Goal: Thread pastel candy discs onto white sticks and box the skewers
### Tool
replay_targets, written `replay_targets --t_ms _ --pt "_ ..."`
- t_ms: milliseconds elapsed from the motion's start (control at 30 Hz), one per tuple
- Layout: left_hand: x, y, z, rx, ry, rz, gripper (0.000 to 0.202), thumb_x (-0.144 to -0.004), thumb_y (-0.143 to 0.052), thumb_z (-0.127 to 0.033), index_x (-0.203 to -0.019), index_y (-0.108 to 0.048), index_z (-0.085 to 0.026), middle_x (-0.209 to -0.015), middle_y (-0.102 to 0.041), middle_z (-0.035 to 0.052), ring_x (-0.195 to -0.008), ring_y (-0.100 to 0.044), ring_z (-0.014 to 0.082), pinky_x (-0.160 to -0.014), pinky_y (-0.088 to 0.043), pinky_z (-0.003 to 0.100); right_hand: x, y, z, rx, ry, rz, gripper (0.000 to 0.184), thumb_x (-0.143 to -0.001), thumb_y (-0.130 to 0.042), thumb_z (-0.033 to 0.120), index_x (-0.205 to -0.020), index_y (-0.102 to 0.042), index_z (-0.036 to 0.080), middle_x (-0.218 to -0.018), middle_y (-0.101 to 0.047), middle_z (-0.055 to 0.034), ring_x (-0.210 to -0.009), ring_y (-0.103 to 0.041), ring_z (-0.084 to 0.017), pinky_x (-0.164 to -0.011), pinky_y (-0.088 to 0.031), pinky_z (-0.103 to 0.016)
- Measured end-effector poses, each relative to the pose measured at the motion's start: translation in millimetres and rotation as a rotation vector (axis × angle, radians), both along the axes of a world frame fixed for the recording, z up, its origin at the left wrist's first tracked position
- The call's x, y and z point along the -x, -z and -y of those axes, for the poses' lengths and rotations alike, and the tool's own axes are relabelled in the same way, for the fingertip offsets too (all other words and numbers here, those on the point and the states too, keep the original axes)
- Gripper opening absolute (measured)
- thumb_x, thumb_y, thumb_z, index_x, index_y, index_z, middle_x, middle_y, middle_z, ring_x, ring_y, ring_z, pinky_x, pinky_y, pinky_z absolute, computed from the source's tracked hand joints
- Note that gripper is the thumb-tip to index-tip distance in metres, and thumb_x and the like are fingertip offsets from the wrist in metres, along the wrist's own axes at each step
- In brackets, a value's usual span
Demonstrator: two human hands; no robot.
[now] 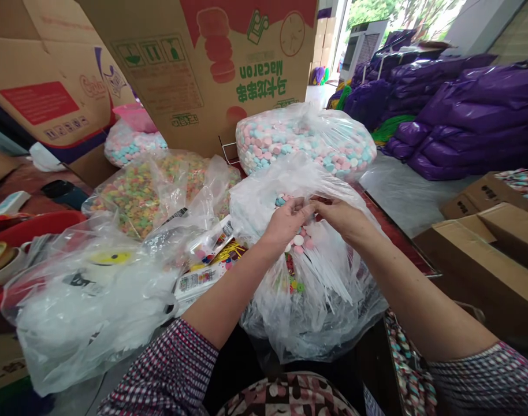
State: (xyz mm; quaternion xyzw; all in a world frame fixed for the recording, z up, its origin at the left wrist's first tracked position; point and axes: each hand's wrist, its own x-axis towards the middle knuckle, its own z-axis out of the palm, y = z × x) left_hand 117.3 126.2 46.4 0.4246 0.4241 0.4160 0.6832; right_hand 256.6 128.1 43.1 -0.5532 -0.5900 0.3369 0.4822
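My left hand (289, 219) and my right hand (338, 215) meet above an open clear plastic bag (264, 199). The fingertips of both are pinched close together, and whatever they hold is too small or hidden to make out. Pink, white and blue round candies (302, 241) show in the bag just below and beside the fingers. A bundle of thin white sticks (328, 283) lies on the plastic nearer to me. Small green and red candies (295, 284) show through the plastic to the left of the sticks.
Behind stands a large bag of pastel candies (307, 141), before a tall cardboard box (246, 63). Leftward lie a bag of yellow-orange pieces (134, 196), silver-white packets (199, 283) and a clear bag (95, 312). Open cartons (484, 260) and purple bundles (476, 115) are at right.
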Motion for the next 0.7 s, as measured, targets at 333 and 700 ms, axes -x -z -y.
replay_targets --t_ms 333,700 --pt "5.5 -5.5 -9.6 0.112 -0.042 0.124 0.008 -0.077 -0.071 -0.017 -0.082 -0.066 -0.013 -0.067 -0.065 0.0012 -0.056 -0.061 0.0102 -0.064 -0.054 0.026 5.9 -4.9 25.6 0.023 0.159 0.326 0.021 -0.080 -0.069 0.038 -0.096 -0.075 0.025 -0.087 -0.076 -0.0061 -0.086 -0.070 -0.029 -0.079 -0.052 -0.040" --pt "4.8 3.3 -13.7 0.067 -0.051 0.184 0.012 -0.078 -0.071 -0.013 -0.081 -0.059 -0.015 -0.063 -0.062 -0.0021 -0.052 -0.059 0.0079 -0.058 -0.051 0.021 -6.6 -1.0 24.7 0.085 0.098 0.081 0.032 -0.083 -0.063 0.044 -0.104 -0.076 0.023 -0.100 -0.076 -0.0059 -0.073 -0.067 -0.020 -0.070 -0.054 -0.036"
